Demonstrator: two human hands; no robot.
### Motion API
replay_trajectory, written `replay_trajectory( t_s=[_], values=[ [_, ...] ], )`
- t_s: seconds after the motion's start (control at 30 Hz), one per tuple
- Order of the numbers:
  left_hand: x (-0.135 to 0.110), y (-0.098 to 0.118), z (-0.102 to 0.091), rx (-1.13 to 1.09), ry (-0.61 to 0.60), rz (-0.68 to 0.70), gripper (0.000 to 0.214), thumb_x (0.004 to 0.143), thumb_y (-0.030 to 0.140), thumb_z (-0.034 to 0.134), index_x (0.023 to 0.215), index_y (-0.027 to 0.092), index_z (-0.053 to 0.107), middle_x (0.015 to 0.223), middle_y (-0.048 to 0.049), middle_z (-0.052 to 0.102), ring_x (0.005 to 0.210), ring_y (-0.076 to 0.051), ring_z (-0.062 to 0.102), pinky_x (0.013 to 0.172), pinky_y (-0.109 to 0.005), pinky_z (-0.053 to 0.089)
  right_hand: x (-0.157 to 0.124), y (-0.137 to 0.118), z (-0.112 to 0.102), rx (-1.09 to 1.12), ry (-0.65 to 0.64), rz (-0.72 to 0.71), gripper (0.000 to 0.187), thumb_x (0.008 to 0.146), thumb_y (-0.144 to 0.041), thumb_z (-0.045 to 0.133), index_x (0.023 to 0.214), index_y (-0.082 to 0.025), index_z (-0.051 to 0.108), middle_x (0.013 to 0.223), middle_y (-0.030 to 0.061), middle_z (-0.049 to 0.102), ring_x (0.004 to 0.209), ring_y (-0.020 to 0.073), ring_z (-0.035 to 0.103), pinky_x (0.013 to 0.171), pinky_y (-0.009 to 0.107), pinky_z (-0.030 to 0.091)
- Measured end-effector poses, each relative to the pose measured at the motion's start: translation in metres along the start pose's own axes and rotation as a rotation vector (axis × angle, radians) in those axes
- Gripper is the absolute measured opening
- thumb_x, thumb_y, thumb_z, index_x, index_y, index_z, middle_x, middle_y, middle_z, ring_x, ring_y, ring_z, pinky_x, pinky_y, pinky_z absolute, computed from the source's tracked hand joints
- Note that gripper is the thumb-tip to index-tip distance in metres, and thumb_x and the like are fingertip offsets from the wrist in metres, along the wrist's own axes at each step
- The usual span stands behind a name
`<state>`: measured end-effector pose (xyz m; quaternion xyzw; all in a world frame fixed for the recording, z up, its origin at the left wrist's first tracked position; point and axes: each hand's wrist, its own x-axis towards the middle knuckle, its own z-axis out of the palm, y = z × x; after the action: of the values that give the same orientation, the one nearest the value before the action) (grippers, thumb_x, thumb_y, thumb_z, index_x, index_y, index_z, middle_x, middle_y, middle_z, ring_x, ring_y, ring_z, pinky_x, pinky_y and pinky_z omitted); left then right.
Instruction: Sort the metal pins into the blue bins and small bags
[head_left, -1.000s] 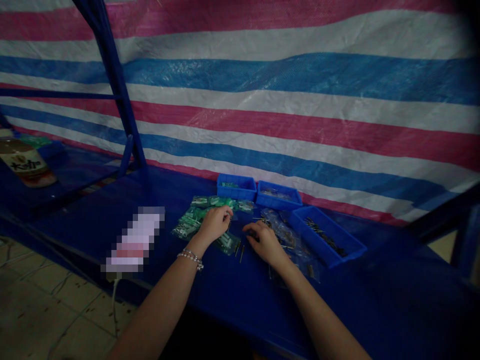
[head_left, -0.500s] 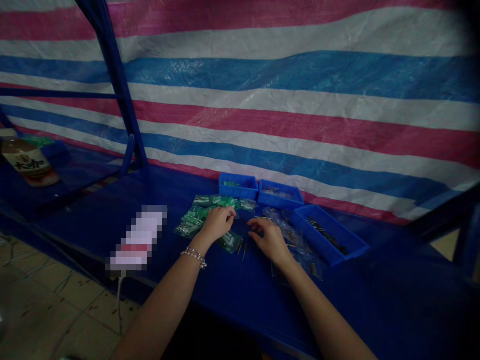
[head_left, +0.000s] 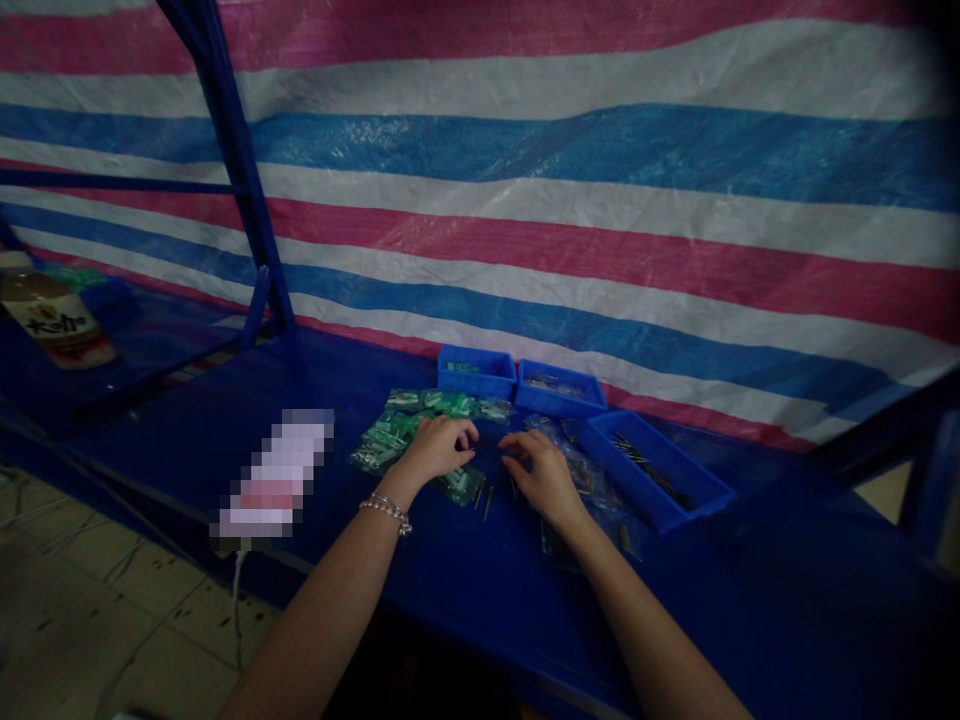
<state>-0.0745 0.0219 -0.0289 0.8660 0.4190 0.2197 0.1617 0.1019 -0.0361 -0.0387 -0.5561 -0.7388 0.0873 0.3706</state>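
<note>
My left hand (head_left: 441,447) hovers over a pile of small clear bags with green inserts (head_left: 382,440). Its fingers are curled, with a gap between thumb and forefinger and nothing visible in it. To the right, my right hand (head_left: 543,474) is beside clear bags of dark metal pieces (head_left: 589,475), thumb and fingertips apart, holding nothing that I can see. Two thin metal pins (head_left: 488,503) lie on the blue table (head_left: 442,570) just below the left hand. The palms of both hands are hidden.
Behind the bags stand two blue bins (head_left: 477,384) (head_left: 562,402) with small parts. A longer blue bin (head_left: 675,515) at right holds dark metal rods (head_left: 651,468). At left lie a blurred-out phone-like object (head_left: 277,470) with a cable (head_left: 237,600) and a bottle (head_left: 60,318). A striped sheet (head_left: 525,235) hangs behind.
The thumb and forefinger of my left hand have moved apart, and the hand has shifted slightly. My right hand has barely moved. Bags, pins and bins stay in place.
</note>
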Motion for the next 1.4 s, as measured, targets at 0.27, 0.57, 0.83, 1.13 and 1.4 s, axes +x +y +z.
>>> replay_trajectory(
  t_s=[0.27,0.57,0.83,1.13,1.4],
  values=[
    [0.002,0.002,0.004,-0.181,0.012,-0.005,0.017,0.069,0.014,0.061,0.086,0.017,0.058,0.071,0.0001,0.061,0.067,-0.011,0.055,0.064,-0.021,0.04,-0.001,0.001,0.002,-0.068,-0.014,0.021,0.017,0.078,-0.025,0.049,0.091,-0.022,0.059,0.083,0.0053,0.054,0.082,0.0194,0.05,0.072,0.032,0.039],
    [0.001,0.018,0.008,-0.444,-0.057,0.126,0.017,0.069,0.008,0.059,0.085,0.013,0.056,0.072,0.0001,0.057,0.066,-0.009,0.053,0.063,-0.019,0.042,0.0,0.0,0.003,-0.043,-0.107,-0.018,0.021,0.082,-0.03,0.044,0.076,-0.018,0.06,0.073,0.0044,0.056,0.076,0.0179,0.051,0.068,0.028,0.037],
    [0.001,0.016,0.004,-0.226,0.027,0.137,0.019,0.065,0.018,0.066,0.082,0.015,0.059,0.078,-0.0013,0.059,0.072,-0.012,0.053,0.066,-0.022,0.041,0.003,0.001,-0.004,0.049,-0.007,0.043,0.022,0.081,-0.028,0.042,0.07,-0.017,0.057,0.07,0.0041,0.058,0.068,0.0166,0.052,0.063,0.027,0.036],
    [-0.002,0.021,0.003,-0.28,0.01,0.105,0.009,0.073,0.019,0.055,0.078,0.014,0.06,0.069,-0.0016,0.059,0.063,-0.01,0.054,0.059,-0.019,0.042,0.002,0.003,-0.004,0.049,0.049,0.064,0.026,0.082,-0.033,0.04,0.072,-0.017,0.057,0.07,0.0055,0.058,0.066,0.0175,0.052,0.061,0.028,0.038],
    [-0.003,0.023,0.002,-0.283,0.01,0.102,0.009,0.075,0.02,0.053,0.076,0.014,0.06,0.067,-0.0017,0.059,0.06,-0.009,0.054,0.058,-0.019,0.041,0.002,0.004,-0.003,0.046,0.044,0.067,0.026,0.082,-0.033,0.039,0.072,-0.017,0.056,0.071,0.0055,0.058,0.068,0.0177,0.052,0.063,0.028,0.038]
  ],
)
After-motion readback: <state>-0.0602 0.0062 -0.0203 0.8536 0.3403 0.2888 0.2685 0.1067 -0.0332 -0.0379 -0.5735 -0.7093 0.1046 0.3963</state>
